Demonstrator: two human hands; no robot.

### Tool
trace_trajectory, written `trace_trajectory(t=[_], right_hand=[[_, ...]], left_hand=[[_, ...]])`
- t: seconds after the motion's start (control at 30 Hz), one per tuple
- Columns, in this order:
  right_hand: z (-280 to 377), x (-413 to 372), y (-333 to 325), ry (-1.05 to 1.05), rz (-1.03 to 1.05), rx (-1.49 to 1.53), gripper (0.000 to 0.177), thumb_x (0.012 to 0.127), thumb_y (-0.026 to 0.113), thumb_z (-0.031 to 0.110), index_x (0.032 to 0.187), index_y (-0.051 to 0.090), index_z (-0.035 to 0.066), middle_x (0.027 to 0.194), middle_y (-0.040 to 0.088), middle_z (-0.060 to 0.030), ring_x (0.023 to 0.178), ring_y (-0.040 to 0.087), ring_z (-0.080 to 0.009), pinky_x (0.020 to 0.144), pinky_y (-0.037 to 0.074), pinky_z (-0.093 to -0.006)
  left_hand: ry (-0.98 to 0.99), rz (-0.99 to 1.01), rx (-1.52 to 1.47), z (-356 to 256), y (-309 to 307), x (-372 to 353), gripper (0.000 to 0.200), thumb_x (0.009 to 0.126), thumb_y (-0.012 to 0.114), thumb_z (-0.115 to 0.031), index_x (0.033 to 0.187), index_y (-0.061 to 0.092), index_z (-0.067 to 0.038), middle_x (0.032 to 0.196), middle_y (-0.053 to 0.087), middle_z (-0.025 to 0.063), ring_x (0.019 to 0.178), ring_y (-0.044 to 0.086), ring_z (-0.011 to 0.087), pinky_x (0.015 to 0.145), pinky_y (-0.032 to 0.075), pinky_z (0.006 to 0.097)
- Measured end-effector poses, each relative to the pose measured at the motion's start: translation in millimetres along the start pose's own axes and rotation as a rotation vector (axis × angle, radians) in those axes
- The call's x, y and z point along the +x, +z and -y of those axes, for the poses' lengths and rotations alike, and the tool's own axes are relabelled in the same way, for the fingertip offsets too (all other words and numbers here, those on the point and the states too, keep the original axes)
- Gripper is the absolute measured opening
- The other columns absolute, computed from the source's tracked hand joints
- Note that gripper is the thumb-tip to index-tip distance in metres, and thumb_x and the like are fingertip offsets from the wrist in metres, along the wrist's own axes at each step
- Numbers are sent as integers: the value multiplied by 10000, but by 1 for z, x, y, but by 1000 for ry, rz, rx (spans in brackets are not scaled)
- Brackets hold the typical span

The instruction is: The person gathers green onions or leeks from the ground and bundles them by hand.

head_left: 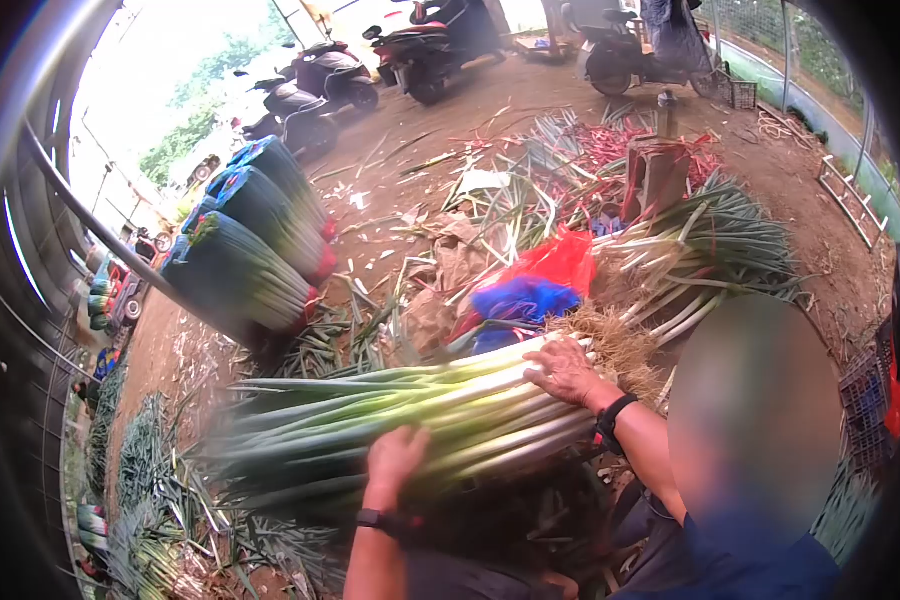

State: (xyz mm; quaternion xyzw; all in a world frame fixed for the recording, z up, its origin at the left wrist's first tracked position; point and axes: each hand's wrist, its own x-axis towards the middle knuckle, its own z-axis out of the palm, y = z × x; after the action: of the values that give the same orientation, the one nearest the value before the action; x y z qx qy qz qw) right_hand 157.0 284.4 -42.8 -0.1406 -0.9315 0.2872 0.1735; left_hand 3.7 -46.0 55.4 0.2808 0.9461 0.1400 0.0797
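Observation:
A wide layer of green onions (450, 400) lies across the front, white root ends to the right, green leaves blurred at the left. My right hand (567, 370), with a black watch on its wrist, rests on the white ends with its fingers apart. Over the middle of the stalks is my left hand (398, 455), a dark band on its wrist; motion smears its fingers, so its grip cannot be made out. Just behind the stalks are a blue bag (525, 300) and a red bag (560, 262).
Wrapped onion bundles (255, 240) stand back left. More onions (730, 240) lie back right beside a wooden block (655, 175). Loose leaves and stalks (155, 460) litter the ground at left. Scooters (425, 60) stand behind; black crates (863, 400) are at right.

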Motion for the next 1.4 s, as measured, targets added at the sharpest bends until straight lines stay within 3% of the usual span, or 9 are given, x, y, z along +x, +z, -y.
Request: trace_trajectory(t=[0.07, 0.2, 0.23, 0.33, 0.4, 1.03, 1.17, 1.23, 1.4], right_hand=[[6, -1, -2, 36, 49, -5, 531, 937, 573, 611, 1264, 723, 221, 1218, 653, -135, 1259, 541, -310, 1150, 281, -494], [8, -5, 5, 77, 66, -69, 484, 932, 611, 586, 1270, 723, 258, 1208, 661, -113, 1250, 547, -292, 1161, 272, -489], [9, -6, 5, 70, 44, -80, 469, 927, 630, 571, 1267, 725, 262, 1206, 662, -109, 1248, 548, -291, 1161, 273, -486], [8, -12, 0, 32, 47, -68, 459, 926, 654, 552, 1272, 720, 258, 1209, 658, -103, 1250, 546, -301, 1170, 278, -505], [10, -24, -1, -8, 46, -90, 468, 960, 622, 526, 1321, 685, 235, 1282, 631, -121, 1313, 517, -318, 1222, 237, -523], [25, -39, 13, 54, -5, -202, 490, 1008, 537, 420, 1426, 609, 173, 1548, 452, -247, 1500, 335, -400, 1232, 193, -558], [-2, -23, 10, 71, 236, -52, 511, 1026, 525, 442, 1449, 592, 163, 1545, 480, -221, 1504, 354, -339, 1237, 231, -509], [-40, 0, -25, 269, 390, 657, 517, 1045, 504, 467, 1456, 586, 163, 1517, 525, -173, 1465, 416, -280, 1211, 307, -438], [-78, -85, -238, 475, -73, 760, 546, 1066, 528, 463, 1467, 548, 94, 1330, 661, -112, 1212, 626, -233, 1033, 518, -380]], left_hand=[[-52, 115, -203, -1, -26, -4, 511, 979, 542, -530, 1080, 779, -88, 1079, 734, 212, 1055, 679, 430, 929, 529, 496], [159, -313, -47, -38, -40, -11, 365, 978, 636, -394, 805, 722, -85, 842, 716, 160, 778, 687, 356, 719, 527, 502], [287, -320, 75, -43, -34, -2, 290, 957, 675, -359, 1053, 763, -99, 1107, 731, 159, 1021, 693, 339, 908, 517, 472], [522, -470, 304, -32, 6, 32, 434, 966, 634, -408, 1288, 683, -121, 1317, 647, 165, 1291, 562, 352, 1147, 353, 522], [448, -196, 337, -25, 22, 36, 551, 979, 575, -483, 1414, 603, -147, 1397, 583, 175, 1382, 479, 351, 1222, 204, 577], [412, -18, 354, -15, 29, 28, 638, 1007, 506, -553, 1489, 538, -136, 1595, 419, 175, 1509, 331, 353, 1231, 161, 570], [416, 7, 312, -12, 30, 23, 642, 1022, 492, -522, 1505, 521, -101, 1631, 371, 183, 1543, 282, 333, 1264, 82, 556], [345, 78, 317, -25, 21, 21, 632, 1001, 528, -484, 1510, 512, -111, 1648, 348, 164, 1551, 258, 341, 1275, 50, 561], [329, 83, 373, -27, 20, 18, 644, 988, 509, -457, 1500, 502, -67, 1611, 391, 202, 1529, 285, 358, 1276, 79, 554]])
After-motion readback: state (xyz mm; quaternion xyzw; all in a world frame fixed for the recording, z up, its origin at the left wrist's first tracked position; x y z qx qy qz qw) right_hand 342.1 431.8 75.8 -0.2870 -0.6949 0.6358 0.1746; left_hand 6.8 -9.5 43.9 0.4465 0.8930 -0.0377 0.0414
